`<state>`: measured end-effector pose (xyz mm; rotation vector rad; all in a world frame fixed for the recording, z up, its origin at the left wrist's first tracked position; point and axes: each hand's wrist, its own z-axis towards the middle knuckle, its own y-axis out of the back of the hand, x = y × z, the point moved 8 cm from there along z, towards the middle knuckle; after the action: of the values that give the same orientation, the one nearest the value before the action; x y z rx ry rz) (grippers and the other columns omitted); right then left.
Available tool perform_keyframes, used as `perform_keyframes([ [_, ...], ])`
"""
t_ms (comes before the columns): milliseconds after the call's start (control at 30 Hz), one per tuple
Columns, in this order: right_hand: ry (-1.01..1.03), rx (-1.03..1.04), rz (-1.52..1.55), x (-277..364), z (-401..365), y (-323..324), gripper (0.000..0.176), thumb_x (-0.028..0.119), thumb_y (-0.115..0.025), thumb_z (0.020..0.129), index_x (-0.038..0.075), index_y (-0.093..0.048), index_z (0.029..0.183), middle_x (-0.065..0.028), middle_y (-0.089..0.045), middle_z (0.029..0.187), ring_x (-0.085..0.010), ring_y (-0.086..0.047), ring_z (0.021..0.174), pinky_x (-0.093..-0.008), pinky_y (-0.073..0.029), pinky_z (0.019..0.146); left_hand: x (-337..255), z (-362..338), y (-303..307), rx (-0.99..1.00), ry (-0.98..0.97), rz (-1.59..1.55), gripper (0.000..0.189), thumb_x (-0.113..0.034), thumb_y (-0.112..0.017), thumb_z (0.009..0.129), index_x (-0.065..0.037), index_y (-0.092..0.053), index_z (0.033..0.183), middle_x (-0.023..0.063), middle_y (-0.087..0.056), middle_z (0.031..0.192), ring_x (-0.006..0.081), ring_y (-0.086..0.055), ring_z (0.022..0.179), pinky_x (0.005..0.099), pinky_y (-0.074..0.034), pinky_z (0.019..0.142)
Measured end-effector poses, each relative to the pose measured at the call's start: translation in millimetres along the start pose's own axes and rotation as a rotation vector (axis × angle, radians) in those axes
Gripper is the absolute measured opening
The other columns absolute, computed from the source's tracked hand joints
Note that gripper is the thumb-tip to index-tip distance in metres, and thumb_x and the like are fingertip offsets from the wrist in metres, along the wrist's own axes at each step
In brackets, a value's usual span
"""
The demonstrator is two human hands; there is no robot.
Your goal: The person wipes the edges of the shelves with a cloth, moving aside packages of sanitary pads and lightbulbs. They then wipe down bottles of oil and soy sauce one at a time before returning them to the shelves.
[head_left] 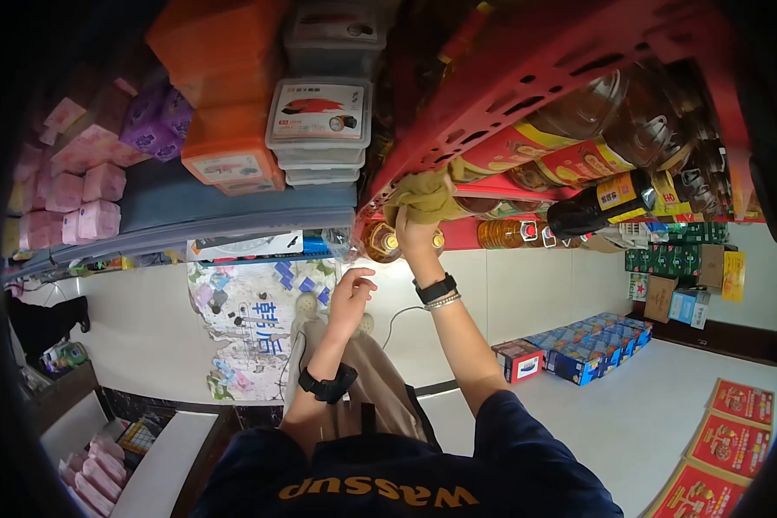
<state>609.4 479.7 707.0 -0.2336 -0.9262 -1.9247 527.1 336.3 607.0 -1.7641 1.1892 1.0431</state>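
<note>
My right hand (419, 237) grips an olive-green cloth (425, 197) and presses it against the end of the red metal shelf (483, 116). Part of the fingers is hidden by the folds. Lower and to the left, my left hand (350, 298) hovers over the floor with loosely bent fingers and nothing in it. Close by both hands, yellow-capped bottles of amber oil (382, 242) stand low by the shelf. Right of the cloth, large dark bottles with red and yellow labels (583, 162) and a dark sauce bottle (600, 203) fill the red shelf.
Clear plastic boxes (319, 116), orange boxes (229, 147) and pink tissue packs (91, 211) crowd the blue-grey shelf (181, 211) on the left. Blue boxes (578, 345) line the floor at right. A cable (394, 315) lies near my shoes. At far left, a person's dark-clothed leg (47, 324) shows.
</note>
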Motion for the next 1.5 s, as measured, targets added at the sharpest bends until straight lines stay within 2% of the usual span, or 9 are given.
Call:
perform_keyframes([
  [67, -0.259, -0.098, 0.248, -7, -9, 9, 0.045, -0.003, -0.059, 0.069, 0.000, -0.045, 0.111, -0.0161, -0.047, 0.113, -0.0315, -0.046, 0.104, -0.0376, -0.036, 0.089, -3, -1, 1, 0.005, -0.027, -0.004, 0.022, -0.004, -0.043, 0.081, -0.004, -0.053, 0.100, 0.0063, -0.058, 0.078, 0.0105, -0.052, 0.067, 0.0230, -0.043, 0.063],
  [167, 0.059, -0.048, -0.093, 18, -2, 37, 0.046, -0.003, -0.059, 0.068, -0.002, -0.045, 0.112, -0.0172, -0.049, 0.111, -0.0335, -0.051, 0.098, -0.0376, -0.038, 0.087, 1, -3, 1, 0.028, 0.002, -0.030, 0.022, -0.004, -0.043, 0.081, -0.004, -0.053, 0.101, 0.0058, -0.058, 0.078, 0.0104, -0.052, 0.068, 0.0230, -0.043, 0.063],
  [433, -0.278, -0.680, 0.565, 20, 96, 148, 0.031, 0.019, -0.037, 0.093, -0.001, -0.036, 0.117, -0.0101, -0.046, 0.114, -0.0156, -0.049, 0.097, -0.0307, -0.042, 0.085, -4, -16, 10, 0.034, -0.024, -0.035, 0.022, -0.007, -0.040, 0.085, -0.007, -0.053, 0.104, 0.0029, -0.057, 0.081, 0.0080, -0.049, 0.067, 0.0207, -0.042, 0.063],
  [600, -0.215, -0.603, 0.487, -9, 112, 138, 0.028, 0.012, -0.039, 0.091, -0.005, -0.036, 0.113, -0.0100, -0.048, 0.110, -0.0154, -0.050, 0.093, -0.0294, -0.043, 0.082, 5, -20, 13, 0.018, -0.010, -0.039, 0.023, -0.007, -0.041, 0.085, -0.007, -0.053, 0.104, 0.0030, -0.057, 0.082, 0.0080, -0.049, 0.067, 0.0206, -0.042, 0.064],
  [767, -0.370, -0.575, -0.044, -53, 47, 110, 0.031, 0.004, -0.050, 0.079, -0.015, -0.044, 0.103, -0.0256, -0.037, 0.120, -0.0352, -0.039, 0.109, -0.0391, -0.027, 0.095, 15, -27, 21, -0.007, -0.010, -0.042, 0.023, -0.007, -0.041, 0.085, -0.007, -0.054, 0.104, 0.0029, -0.056, 0.081, 0.0078, -0.050, 0.068, 0.0210, -0.042, 0.064],
  [967, -0.343, -0.092, -0.499, -37, 9, 105, 0.020, 0.007, -0.061, 0.069, -0.012, -0.056, 0.072, -0.0237, -0.038, 0.119, -0.0352, -0.036, 0.106, -0.0417, -0.031, 0.089, 30, -26, 38, -0.034, 0.137, -0.098, 0.024, -0.002, -0.041, 0.082, -0.004, -0.054, 0.103, 0.0039, -0.057, 0.080, 0.0083, -0.052, 0.073, 0.0210, -0.043, 0.064],
  [1167, -0.328, -0.170, -0.531, -54, 28, 126, 0.025, 0.017, -0.065, 0.068, -0.007, -0.059, 0.073, -0.0218, -0.048, 0.098, -0.0356, -0.045, 0.089, -0.0399, -0.038, 0.077, 19, -21, 40, -0.074, 0.102, -0.082, 0.023, -0.004, -0.041, 0.083, -0.004, -0.054, 0.103, 0.0038, -0.057, 0.080, 0.0082, -0.052, 0.073, 0.0208, -0.042, 0.064],
  [1233, -0.327, 0.116, -0.657, -72, 40, 107, 0.025, 0.019, -0.064, 0.068, -0.006, -0.060, 0.072, -0.0227, -0.050, 0.094, -0.0368, -0.047, 0.087, -0.0409, -0.039, 0.075, 21, -18, 31, -0.046, 0.108, -0.068, 0.023, -0.004, -0.040, 0.083, -0.004, -0.054, 0.103, 0.0039, -0.057, 0.080, 0.0085, -0.052, 0.074, 0.0213, -0.043, 0.064],
  [1500, -0.346, 0.400, -0.796, -98, 44, 110, 0.033, 0.035, -0.056, 0.073, 0.003, -0.059, 0.067, -0.0167, -0.059, 0.070, -0.0314, -0.057, 0.063, -0.0401, -0.039, 0.067, 21, -13, -22, 0.058, 0.077, -0.086, 0.022, -0.004, -0.042, 0.083, -0.006, -0.053, 0.103, 0.0042, -0.056, 0.082, 0.0095, -0.054, 0.078, 0.0220, -0.043, 0.067],
])
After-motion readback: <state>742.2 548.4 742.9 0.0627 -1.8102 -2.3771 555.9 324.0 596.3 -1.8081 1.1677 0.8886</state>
